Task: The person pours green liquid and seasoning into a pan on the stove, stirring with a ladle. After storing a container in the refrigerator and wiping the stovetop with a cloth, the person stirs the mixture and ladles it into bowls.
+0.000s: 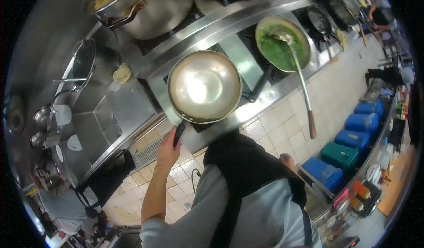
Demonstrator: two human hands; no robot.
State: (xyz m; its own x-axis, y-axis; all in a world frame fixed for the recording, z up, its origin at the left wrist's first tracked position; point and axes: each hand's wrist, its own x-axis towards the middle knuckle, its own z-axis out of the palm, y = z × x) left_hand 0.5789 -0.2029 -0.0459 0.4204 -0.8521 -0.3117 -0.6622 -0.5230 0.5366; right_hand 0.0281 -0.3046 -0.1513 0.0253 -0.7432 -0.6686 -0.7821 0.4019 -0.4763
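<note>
My left hand (168, 148) is wrapped around the black handle of a wide frying pan (205, 86). The pan sits over the stove, its shiny metal inside bare apart from a dark band along the near rim. Down at my right side hangs my right hand (288, 162), small in the view, its fingers too unclear to read. To the right of the frying pan stands a second pan (265, 55) with bright green liquid in it. A ladle (300, 82) with a wooden handle end rests in that liquid, its handle reaching out past the stove edge.
Large steel pots (159, 13) stand at the back left. A metal sink (95, 120) and a crumpled cloth (122, 73) are to the left. Blue bins (324, 173) and a green bin (339, 156) line the right. Another person (70, 206) stands lower left; others are farther off.
</note>
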